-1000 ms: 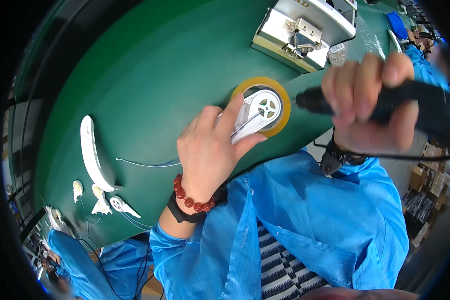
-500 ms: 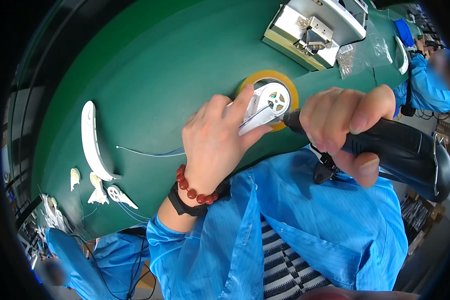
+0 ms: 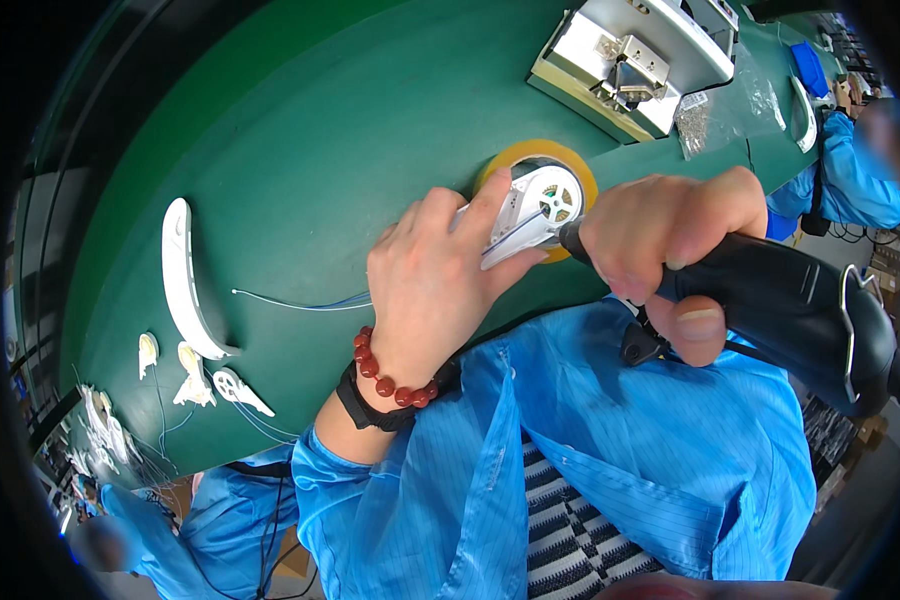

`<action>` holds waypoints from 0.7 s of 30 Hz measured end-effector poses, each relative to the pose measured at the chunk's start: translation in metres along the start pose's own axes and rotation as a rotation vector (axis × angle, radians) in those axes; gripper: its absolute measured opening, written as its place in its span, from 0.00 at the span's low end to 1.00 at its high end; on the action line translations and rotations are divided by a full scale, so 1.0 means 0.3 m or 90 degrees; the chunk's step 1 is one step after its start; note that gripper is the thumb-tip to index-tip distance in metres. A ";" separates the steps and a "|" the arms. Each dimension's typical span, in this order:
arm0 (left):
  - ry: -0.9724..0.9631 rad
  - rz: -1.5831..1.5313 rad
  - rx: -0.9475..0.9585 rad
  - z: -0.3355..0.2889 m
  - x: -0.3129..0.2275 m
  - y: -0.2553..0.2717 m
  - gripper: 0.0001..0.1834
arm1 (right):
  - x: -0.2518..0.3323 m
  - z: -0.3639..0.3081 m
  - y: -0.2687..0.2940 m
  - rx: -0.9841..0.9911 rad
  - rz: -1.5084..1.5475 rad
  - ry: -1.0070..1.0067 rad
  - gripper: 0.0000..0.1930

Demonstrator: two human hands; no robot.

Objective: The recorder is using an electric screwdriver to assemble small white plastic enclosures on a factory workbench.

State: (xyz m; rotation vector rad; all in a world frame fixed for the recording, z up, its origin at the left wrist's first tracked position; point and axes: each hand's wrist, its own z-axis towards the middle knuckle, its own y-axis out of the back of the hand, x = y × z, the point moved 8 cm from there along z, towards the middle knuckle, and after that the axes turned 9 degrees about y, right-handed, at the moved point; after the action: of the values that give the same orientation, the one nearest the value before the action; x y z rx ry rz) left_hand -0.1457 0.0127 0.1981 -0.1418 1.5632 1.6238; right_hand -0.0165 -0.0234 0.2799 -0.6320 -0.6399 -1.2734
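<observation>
My left hand [image 3: 435, 250] is closed on a small white plastic housing [image 3: 515, 232] with a round, spoked end, pressing it over a roll of yellow tape [image 3: 584, 170]. Blue and white wires [image 3: 305, 304] run out from under this hand to the left. In my right hand [image 3: 670, 240] is a black electric screwdriver [image 3: 795, 310], held almost level. Its tip points left at the side of the housing's round end; whether it touches a screw is hidden by my fingers.
On the left lie a curved white shell [image 3: 182, 280] and several small white parts with wires [image 3: 194, 376]. A metal fixture [image 3: 620, 75] stands at the back, beside a plastic bag of screws [image 3: 694, 128]. Co-workers in blue sit at the far right [image 3: 860, 165] and lower left [image 3: 150, 525].
My right hand and the screwdriver have shifted slightly left and tilted a little. The housing under my left hand has moved very slightly. The co-worker at lower left has moved lower.
</observation>
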 end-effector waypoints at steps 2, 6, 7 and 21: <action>-0.016 0.010 0.003 0.003 -0.003 -0.013 0.34 | -0.006 -0.005 0.002 -0.005 -0.012 -0.009 0.20; -0.033 0.026 -0.004 0.012 -0.016 -0.005 0.32 | -0.022 -0.008 0.016 -0.070 -0.020 -0.051 0.19; -0.031 0.021 0.007 0.019 -0.021 -0.004 0.32 | -0.017 -0.005 0.019 -0.071 -0.025 -0.047 0.19; -0.023 -0.098 0.019 0.022 -0.017 0.030 0.24 | 0.052 0.165 0.295 -0.177 -0.144 0.140 0.09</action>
State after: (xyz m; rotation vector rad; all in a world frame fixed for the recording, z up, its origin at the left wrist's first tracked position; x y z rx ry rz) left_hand -0.1452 0.0174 0.2095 -0.2093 1.5109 1.4749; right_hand 0.0688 0.0187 0.3182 -0.6470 -0.3616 -1.6351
